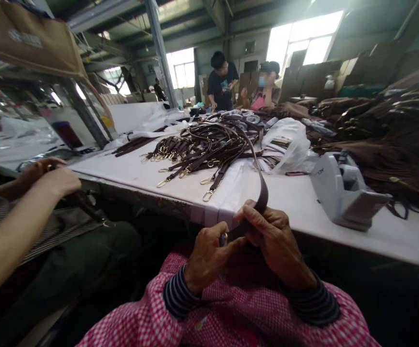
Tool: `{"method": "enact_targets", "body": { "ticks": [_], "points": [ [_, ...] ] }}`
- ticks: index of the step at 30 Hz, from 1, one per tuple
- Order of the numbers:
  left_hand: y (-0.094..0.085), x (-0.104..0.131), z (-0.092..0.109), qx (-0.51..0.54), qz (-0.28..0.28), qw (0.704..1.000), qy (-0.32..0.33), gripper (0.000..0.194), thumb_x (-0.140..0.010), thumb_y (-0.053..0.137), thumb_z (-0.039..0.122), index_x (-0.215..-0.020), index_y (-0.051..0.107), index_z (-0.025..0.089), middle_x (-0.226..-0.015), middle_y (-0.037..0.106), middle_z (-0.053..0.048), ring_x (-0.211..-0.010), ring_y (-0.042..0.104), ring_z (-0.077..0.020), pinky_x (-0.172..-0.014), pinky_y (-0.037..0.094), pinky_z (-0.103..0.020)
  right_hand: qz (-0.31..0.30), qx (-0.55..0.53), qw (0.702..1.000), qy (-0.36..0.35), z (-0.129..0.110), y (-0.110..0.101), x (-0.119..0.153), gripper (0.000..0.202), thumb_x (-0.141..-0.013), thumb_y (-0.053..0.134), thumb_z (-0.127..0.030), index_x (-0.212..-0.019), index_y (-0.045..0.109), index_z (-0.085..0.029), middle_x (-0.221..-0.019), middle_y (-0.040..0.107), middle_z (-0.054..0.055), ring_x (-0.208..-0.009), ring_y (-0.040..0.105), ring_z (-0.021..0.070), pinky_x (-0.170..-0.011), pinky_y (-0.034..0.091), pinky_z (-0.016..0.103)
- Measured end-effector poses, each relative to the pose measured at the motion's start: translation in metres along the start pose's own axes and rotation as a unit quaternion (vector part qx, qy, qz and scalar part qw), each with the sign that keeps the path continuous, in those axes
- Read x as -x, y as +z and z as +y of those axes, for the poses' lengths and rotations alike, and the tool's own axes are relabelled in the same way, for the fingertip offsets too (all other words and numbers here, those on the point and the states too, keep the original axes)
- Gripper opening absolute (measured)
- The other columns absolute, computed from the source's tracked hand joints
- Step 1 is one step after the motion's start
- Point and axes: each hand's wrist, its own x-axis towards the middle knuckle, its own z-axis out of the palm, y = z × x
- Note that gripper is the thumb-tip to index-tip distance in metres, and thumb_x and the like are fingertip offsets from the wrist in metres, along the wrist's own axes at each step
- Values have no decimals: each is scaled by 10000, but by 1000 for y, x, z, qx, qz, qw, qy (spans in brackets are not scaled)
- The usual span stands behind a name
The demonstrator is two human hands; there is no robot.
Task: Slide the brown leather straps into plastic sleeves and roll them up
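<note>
My left hand [209, 253] is closed around a dark brown strap, with a small metal piece showing between thumb and forefinger. Close beside it, my right hand [276, 241] pinches the same brown strap [262, 193], which runs from my fingers up over the table edge to the heap. Many brown straps [213, 149] with gold-coloured clips lie in a tangled pile on the white table [159, 190]. One gold clip [208, 195] hangs out at the front of the pile. Both hands are above my lap, in front of the table edge.
A grey tape dispenser [346, 193] stands on the table at the right, beside dark brown fabric [386, 140]. Clear plastic bags [289, 140] lie behind. A co-worker's hands [56, 178] hold a strap at the left. Two people are across the table; a metal post [161, 53] rises behind.
</note>
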Motion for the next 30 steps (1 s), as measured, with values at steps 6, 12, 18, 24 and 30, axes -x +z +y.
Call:
{"method": "enact_targets", "body": {
  "ticks": [6,12,18,24,30],
  "points": [
    [3,-3,-3,-52,-8,996,69,443,-910,662,603,-771,675,183,-687,639,-1,-626,554,-159,-606,277,-286,10,49,999,-11,6,10,7,334,-909,735,-481,-803,744,-164,-561,486,-27,-497,382,98,-436,279,240],
    [6,-12,3,77,-3,995,62,279,-900,707,428,-787,718,173,-737,688,-10,-723,634,-202,-653,421,-281,12,22,999,-48,6,14,3,278,-926,731,-412,-781,721,-175,-664,558,-13,-583,465,106,-511,373,225],
    [4,-14,4,323,-33,944,54,639,-696,899,234,-1272,622,232,-1212,703,-66,-1140,642,-273,-965,511,-374,-12,33,999,-24,5,12,1,263,-916,738,-416,-815,756,-174,-794,695,39,-733,623,181,-650,508,267],
    [-17,-15,-19,284,-155,945,55,660,-654,950,265,-1246,659,236,-1174,672,-57,-1109,602,-231,-982,446,-347,16,-11,998,-53,-7,-2,-6,249,-913,761,-406,-820,767,-175,-753,637,6,-585,527,100,-503,418,204],
    [-8,-14,-19,275,-184,944,4,348,-820,807,447,-837,615,157,-719,521,31,-654,427,-102,-624,354,-239,15,13,998,-56,-9,-4,-9,262,-916,762,-403,-808,765,-164,-724,600,-4,-558,475,81,-474,343,202]
  ]
}}
